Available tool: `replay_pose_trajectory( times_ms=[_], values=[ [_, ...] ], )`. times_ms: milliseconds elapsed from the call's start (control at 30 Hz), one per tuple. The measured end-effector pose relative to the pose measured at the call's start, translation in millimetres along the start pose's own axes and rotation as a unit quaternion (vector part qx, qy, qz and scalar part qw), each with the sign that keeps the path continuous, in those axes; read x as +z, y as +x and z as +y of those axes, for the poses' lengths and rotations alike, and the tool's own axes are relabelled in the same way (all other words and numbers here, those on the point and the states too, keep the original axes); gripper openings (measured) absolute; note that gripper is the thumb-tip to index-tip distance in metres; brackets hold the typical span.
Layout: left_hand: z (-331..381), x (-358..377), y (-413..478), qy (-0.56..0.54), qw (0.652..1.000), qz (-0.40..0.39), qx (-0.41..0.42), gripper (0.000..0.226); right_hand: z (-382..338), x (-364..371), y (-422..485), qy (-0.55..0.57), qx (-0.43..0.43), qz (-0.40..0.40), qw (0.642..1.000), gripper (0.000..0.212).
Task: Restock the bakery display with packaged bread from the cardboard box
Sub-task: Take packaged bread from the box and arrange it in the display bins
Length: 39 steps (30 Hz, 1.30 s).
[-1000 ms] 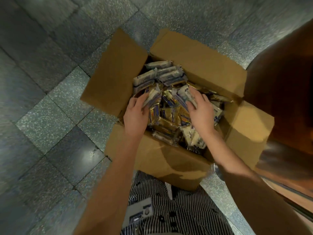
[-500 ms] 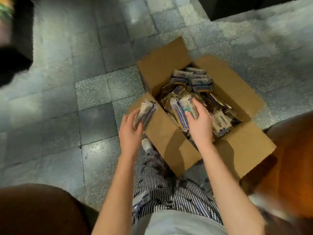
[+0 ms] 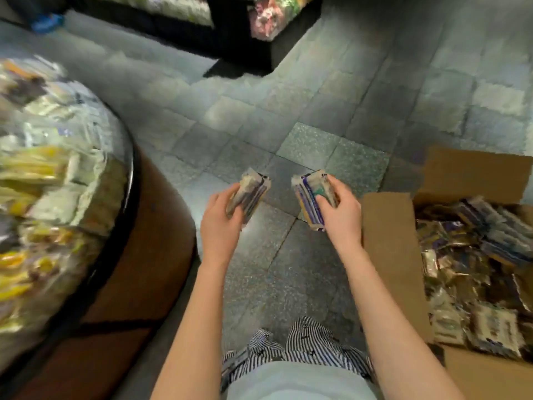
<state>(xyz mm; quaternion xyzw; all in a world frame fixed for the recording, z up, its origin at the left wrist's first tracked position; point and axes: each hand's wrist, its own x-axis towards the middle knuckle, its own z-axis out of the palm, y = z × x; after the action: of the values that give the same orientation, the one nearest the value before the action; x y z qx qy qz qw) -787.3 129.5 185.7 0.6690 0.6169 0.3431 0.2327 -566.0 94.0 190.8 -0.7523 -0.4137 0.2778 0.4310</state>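
Observation:
My left hand [image 3: 220,223] grips a small stack of packaged bread [image 3: 250,194], held over the tiled floor. My right hand [image 3: 340,217] grips another stack of packaged bread [image 3: 310,197] a little to the right of it. The open cardboard box [image 3: 386,255] sits on the floor at the right, with several more bread packs [image 3: 473,261] inside. The round bakery display [image 3: 121,215] stands at the left, its top heaped with blurred wrapped goods [image 3: 49,183].
A dark shelf unit [image 3: 239,39] with colourful packs stands at the far top. Grey tiled floor [image 3: 317,111] lies between the display and the box. My striped trousers show at the bottom.
Both hands have lifted out of the box, each with a stack of packs. The view has swung left, so the box now lies at the right and the display has come into view.

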Motion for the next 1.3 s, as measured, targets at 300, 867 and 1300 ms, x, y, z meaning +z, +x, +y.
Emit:
replay_pose_trajectory(
  times_ms=[300,867,1300],
  values=[
    [-148.2,-201.0,-57.4,0.046,0.984,0.137,-0.108,0.040,-106.8,201.3,-108.8,0.010,-0.088,-0.199,0.976,0.047],
    [-305.5,-406.8,-241.4,0.067,0.861,0.366,-0.345,0.041,-224.2,444.3,-342.5,-0.022,-0.267,-0.472,0.840,0.046],
    [-428.0,-574.0,-337.2,0.104,0.734,0.502,-0.445,0.043,-314.4,638.6,-528.2,-0.015,-0.355,-0.582,0.731,0.046]
  ],
)
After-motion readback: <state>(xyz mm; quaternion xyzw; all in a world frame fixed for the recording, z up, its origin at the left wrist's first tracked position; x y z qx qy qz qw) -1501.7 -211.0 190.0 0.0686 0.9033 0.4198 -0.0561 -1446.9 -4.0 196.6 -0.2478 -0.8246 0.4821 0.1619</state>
